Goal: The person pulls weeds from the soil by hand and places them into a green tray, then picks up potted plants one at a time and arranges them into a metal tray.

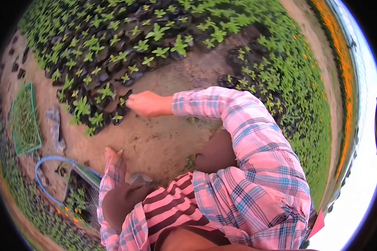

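Observation:
My right hand (146, 103) reaches across to the near edge of the bed, its fingers closed at the rim of a small black seedling bag (123, 100) with a green plant in it. Around that bag stand other black bags holding young leafy seedlings (83, 106). Lower down, my left hand (113, 155) is held over the bare soil (140, 140) beside my knee, with thumb and fingers apart and nothing in them.
At the left lie a green crate (41, 133) of cut grass and a crumpled grey plastic sheet (55, 125). A blue hoop handle (38, 175) rises from a basket (93, 205) near my left arm. Seedlings (297, 121) also crowd the right, beyond them orange flowers (348, 92).

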Available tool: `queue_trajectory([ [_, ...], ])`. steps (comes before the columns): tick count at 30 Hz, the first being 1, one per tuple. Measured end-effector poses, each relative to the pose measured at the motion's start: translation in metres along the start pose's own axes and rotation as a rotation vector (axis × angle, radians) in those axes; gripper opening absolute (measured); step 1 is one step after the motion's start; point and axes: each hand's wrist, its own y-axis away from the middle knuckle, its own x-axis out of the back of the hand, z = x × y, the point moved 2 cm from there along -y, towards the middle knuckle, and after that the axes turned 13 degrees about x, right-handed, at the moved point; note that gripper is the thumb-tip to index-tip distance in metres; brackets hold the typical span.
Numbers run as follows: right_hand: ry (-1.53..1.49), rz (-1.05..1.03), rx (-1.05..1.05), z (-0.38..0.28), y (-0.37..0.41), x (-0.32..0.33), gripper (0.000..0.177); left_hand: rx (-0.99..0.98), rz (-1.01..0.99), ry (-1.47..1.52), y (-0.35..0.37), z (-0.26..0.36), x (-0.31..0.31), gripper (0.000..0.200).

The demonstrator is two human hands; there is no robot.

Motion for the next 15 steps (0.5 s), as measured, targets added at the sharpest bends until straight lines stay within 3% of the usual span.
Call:
queue_trajectory([
  [1, 0.008, 0.042, -0.119, 0.015, 0.021, 0.005, 0.016, -0.019, -0.003, -0.011, 0.002, 0.011, 0.003, 0.026],
  [3, 0.077, 0.183, -0.395, 0.052, 0.076, 0.021, 0.02, -0.235, 0.174, -0.136, 0.007, 0.036, 0.009, 0.026],
  [4, 0.142, 0.286, -0.563, 0.067, 0.108, 0.036, 0.021, -0.207, 0.253, -0.068, -0.042, 0.006, -0.003, 0.025],
  [6, 0.278, 0.527, -0.799, 0.091, 0.18, 0.073, 0.016, 0.164, 0.329, 0.173, -0.212, -0.128, -0.083, 0.024],
  [7, 0.454, 0.539, -0.867, 0.103, 0.218, 0.084, 0.017, 0.252, 0.357, 0.229, -0.245, -0.161, -0.102, 0.024],
  [8, 0.547, 0.393, -1.05, 0.095, 0.242, 0.105, 0.022, 0.309, 0.374, 0.269, -0.258, -0.178, -0.114, 0.023],
  [10, 0.572, 0.493, -1.358, 0.091, 0.283, 0.12, 0.029, 0.361, 0.385, 0.323, -0.262, -0.19, -0.126, 0.023],
  [12, 0.519, 0.413, -1.457, 0.102, 0.317, 0.116, 0.043, 0.389, 0.401, 0.345, -0.256, -0.195, -0.129, 0.024],
  [15, 0.507, 0.373, -1.36, 0.119, 0.333, 0.106, 0.042, 0.43, 0.411, 0.372, -0.251, -0.196, -0.132, 0.027],
])
